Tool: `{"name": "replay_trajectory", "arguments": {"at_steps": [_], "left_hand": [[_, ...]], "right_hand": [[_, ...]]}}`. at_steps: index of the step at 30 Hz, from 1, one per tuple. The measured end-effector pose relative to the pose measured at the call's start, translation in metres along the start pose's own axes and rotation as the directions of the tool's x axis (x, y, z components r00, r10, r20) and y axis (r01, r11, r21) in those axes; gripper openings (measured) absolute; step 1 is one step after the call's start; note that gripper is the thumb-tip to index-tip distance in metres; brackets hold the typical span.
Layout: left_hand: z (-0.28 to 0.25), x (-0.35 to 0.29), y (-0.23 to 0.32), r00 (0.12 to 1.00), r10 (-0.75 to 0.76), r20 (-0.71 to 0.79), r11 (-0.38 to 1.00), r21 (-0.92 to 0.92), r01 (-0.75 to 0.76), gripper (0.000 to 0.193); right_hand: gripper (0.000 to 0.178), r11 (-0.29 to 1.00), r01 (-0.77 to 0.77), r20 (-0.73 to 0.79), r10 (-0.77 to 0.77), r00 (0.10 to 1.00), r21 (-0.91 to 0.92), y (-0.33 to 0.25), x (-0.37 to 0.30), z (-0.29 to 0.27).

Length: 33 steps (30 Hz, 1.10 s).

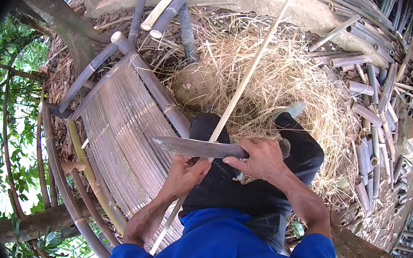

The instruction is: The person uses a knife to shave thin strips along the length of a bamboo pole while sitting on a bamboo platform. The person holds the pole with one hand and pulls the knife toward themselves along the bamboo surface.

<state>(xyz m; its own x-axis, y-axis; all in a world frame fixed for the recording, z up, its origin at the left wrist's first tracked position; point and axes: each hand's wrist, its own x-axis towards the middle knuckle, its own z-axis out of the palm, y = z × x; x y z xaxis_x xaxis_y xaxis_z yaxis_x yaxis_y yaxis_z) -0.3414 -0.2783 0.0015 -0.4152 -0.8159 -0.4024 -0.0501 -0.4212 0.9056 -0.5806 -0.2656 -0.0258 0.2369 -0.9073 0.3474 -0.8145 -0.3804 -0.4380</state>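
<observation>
A long pale bamboo strip slants across my lap, its upper end far out in front and its lower end passing beside my left forearm. Closed around the strip just below the blade is my left hand. In my right hand is the handle of a machete, gripped with the fingers wrapped round it. The dark, broad blade lies crosswise over the strip with its tip pointing left, close above my left hand. Whether the edge bites into the strip cannot be seen.
On my left stands a bamboo slat bench with a pole frame. A heap of pale shavings covers the ground ahead. Cut bamboo poles lie piled on the right. A thick log is at the lower right.
</observation>
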Motion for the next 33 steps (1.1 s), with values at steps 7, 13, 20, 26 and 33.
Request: {"name": "replay_trajectory", "arguments": {"at_steps": [7, 13, 20, 26, 33], "left_hand": [[0.0, -0.031, 0.011, 0.999, -0.034, -0.009, 0.996, 0.082, 0.035, 0.032], [-0.006, -0.047, 0.018, 0.993, -0.092, -0.071, 0.993, 0.068, 0.097, 0.031], [-0.023, -0.074, -0.002, 0.967, -0.238, -0.086, 0.968, 0.058, 0.243, 0.031], [0.004, -0.013, 0.007, 0.998, -0.012, -0.057, 0.992, 0.128, 0.019, 0.034], [0.002, -0.015, 0.005, 0.991, -0.094, -0.099, 0.985, 0.138, 0.107, 0.042]], "right_hand": [[0.057, 0.937, -0.334, 0.037, 0.339, 0.94, -0.097, 0.072, 0.035, -0.042], [0.072, 0.913, -0.367, 0.088, 0.386, 0.918, -0.181, 0.101, 0.044, -0.036], [0.075, 0.737, -0.644, -0.336, 0.671, 0.661, 0.204, 0.163, 0.021, -0.063], [0.059, 0.969, -0.244, 0.082, 0.24, 0.967, 0.044, 0.028, 0.007, -0.001], [0.061, 0.999, -0.029, 0.151, 0.022, 0.988, 0.038, 0.007, 0.004, 0.001]]}}
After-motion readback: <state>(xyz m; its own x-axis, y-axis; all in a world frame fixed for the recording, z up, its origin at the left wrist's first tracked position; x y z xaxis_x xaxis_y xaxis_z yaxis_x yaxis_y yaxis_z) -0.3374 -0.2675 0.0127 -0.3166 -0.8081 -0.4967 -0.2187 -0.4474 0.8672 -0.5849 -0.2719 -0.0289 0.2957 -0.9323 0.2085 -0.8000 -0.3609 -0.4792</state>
